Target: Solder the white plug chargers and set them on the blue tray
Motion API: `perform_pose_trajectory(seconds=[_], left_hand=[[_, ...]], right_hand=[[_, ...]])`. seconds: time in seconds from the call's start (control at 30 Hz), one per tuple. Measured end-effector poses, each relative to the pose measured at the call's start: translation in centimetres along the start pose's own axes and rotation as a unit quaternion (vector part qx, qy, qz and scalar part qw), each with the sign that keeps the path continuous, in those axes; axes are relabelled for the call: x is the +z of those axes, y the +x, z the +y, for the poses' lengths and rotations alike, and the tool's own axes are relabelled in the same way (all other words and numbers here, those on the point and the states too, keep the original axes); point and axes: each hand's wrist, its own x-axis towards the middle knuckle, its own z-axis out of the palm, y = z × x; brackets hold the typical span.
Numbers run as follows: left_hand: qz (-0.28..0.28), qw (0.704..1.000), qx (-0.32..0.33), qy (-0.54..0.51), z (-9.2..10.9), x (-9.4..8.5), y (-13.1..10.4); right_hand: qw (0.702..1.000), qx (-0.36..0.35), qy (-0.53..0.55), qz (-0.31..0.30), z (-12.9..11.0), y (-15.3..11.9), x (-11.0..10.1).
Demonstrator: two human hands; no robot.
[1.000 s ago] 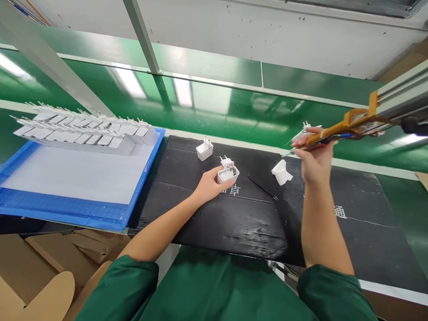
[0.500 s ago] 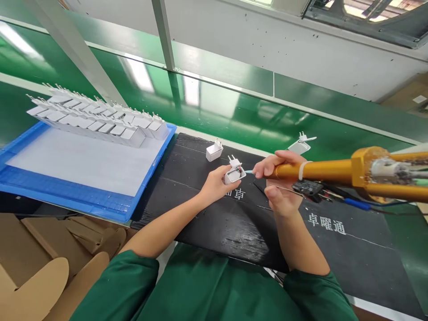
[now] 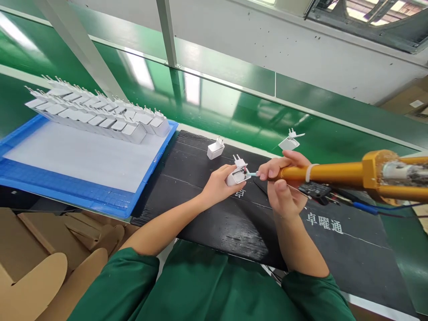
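My left hand (image 3: 218, 186) is closed around a white plug charger (image 3: 236, 178), its case open at the top and its two-pin cap tipped back with small wires showing. In my right hand (image 3: 284, 187) is a gold-coloured dispensing gun (image 3: 327, 174), with a black lever switch (image 3: 314, 192) strapped beneath. Its thin pale-blue nozzle (image 3: 253, 174) reaches the right side of the charger's opening; the very tip is hard to make out. Behind my left hand, another white charger (image 3: 216, 149) stands on the black mat (image 3: 214, 232).
Rows of white chargers (image 3: 96, 113) stand in a blue tray (image 3: 133, 209) at left. One more charger (image 3: 289, 141) with its cap askew lies on the green surface (image 3: 234, 111) beyond my right hand. Cardboard (image 3: 43, 263) is at lower left. A metal post (image 3: 166, 33) rises behind.
The held charger, the gun and both hands have shifted slightly right. My right thumb sits higher against the gun. The charger on the green surface has moved left.
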Motion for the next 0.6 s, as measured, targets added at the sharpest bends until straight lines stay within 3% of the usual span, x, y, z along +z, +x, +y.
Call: perform_pose_trajectory(seconds=[0.23, 0.4, 0.6], left_hand=[[-0.008, 0.999, -0.030, -0.039, -0.2, 0.1, 0.1], [-0.021, 0.995, -0.065, -0.076, -0.6, 0.4, 0.0], [-0.015, 0.996, -0.038, -0.074, -0.3, 0.9, -0.5]], right_hand=[[0.998, 0.009, -0.060, -0.015, -0.1, -0.4, -0.4], [0.999, 0.010, -0.035, -0.026, -0.7, -0.5, 0.8], [0.997, 0.015, -0.008, -0.078, -2.1, -0.7, 2.1]])
